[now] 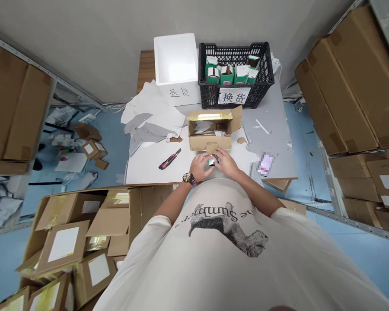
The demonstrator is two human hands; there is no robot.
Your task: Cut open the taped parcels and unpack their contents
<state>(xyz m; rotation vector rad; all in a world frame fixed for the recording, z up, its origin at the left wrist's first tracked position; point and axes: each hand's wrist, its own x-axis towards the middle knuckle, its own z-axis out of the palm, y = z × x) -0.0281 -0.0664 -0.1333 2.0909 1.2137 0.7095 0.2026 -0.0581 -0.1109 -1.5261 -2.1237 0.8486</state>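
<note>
My left hand (200,167), with a watch at its wrist, and my right hand (226,164) meet at the table's front edge, close to my body. Between them they hold a small green and white box (211,162); its end shows something dark and round, partly hidden by my fingers. Fingers of both hands are curled around it. Just beyond my hands stands an opened cardboard box (210,143), flaps up, with clear plastic wrapping and other items inside. A red and black box cutter (170,159) lies left of my left hand.
A white foam box (176,88) and a black crate (236,103) holding several green and white boxes stand at the back. Torn paper (149,108) covers the table's left. A blurred pink item (266,164) lies right. Cartons (63,246) fill a big box at lower left.
</note>
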